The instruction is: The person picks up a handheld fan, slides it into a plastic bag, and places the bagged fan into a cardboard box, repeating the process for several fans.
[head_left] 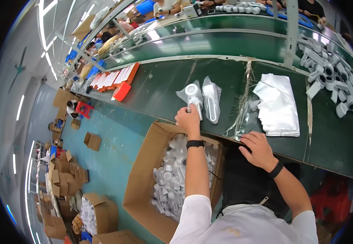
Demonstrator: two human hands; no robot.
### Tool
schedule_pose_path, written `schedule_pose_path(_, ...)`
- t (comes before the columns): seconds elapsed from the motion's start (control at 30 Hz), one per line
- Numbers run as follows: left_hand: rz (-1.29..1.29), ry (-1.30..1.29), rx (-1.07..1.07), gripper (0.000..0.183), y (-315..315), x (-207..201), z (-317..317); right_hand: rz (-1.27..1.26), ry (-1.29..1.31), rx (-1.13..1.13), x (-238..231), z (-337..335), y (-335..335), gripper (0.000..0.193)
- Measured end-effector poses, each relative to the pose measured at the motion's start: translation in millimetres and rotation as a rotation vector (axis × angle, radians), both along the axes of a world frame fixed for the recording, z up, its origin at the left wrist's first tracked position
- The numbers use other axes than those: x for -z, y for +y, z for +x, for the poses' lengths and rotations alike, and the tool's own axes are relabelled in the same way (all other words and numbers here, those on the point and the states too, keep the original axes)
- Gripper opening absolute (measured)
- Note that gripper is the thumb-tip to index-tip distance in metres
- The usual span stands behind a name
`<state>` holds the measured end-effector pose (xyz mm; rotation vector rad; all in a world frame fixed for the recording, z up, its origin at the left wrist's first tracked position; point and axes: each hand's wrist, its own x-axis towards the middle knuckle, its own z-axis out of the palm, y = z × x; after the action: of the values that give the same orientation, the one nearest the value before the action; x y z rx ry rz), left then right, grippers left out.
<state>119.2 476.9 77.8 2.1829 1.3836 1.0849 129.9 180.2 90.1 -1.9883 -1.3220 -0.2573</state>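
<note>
My left hand (188, 118) is closed on a white handheld device with a round slotted head (192, 90), partly inside a clear plastic bag on the green table. Its lower part is partly covered by my fingers. Just right of it lies a second bagged white device (212, 101) with a looped handle, untouched. My right hand (258, 148) rests at the table's near edge, fingers apart and holding nothing. Beyond its fingertips is some crumpled clear plastic (247, 118). A stack of white plastic bags (278, 107) lies to the right of that.
Loose white device parts (333, 73) pile up at the far right. Orange boxes with white papers (115, 77) and a red tape dispenser (122, 91) sit at the left. Below the table edge stands an open carton (138, 183) of bagged devices. Other people work across the line.
</note>
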Motion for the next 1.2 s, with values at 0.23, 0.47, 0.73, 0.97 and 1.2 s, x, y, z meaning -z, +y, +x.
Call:
schedule_pose_path(0.23, -0.106, -0.799, -0.086, 0.023, 23, 69, -77, -0.035, 0.015, 0.023, 3, 6, -6, 0.026)
schedule_pose_path(0.47, -0.254, 0.443, -0.042, 0.043, 83, 224, -159, -0.008, 0.063, 0.012, -8, 6, 10, 0.033)
schedule_pose_path(0.73, -0.347, 0.45, 0.073, 0.031, 91, 276, -149, -0.036, 0.02, 0.048, -9, 7, 17, 0.034)
schedule_pose_path(0.97, -0.628, -0.4, 0.067, 0.024, 90, 209, -169, 0.011, 0.01, 0.043, -7, 3, 14, 0.035)
schedule_pose_path(1.2, -0.876, -0.749, 0.498, 0.015, -38, 23, -162, 0.251, 0.231, 0.02, -2, 2, 5, 0.025)
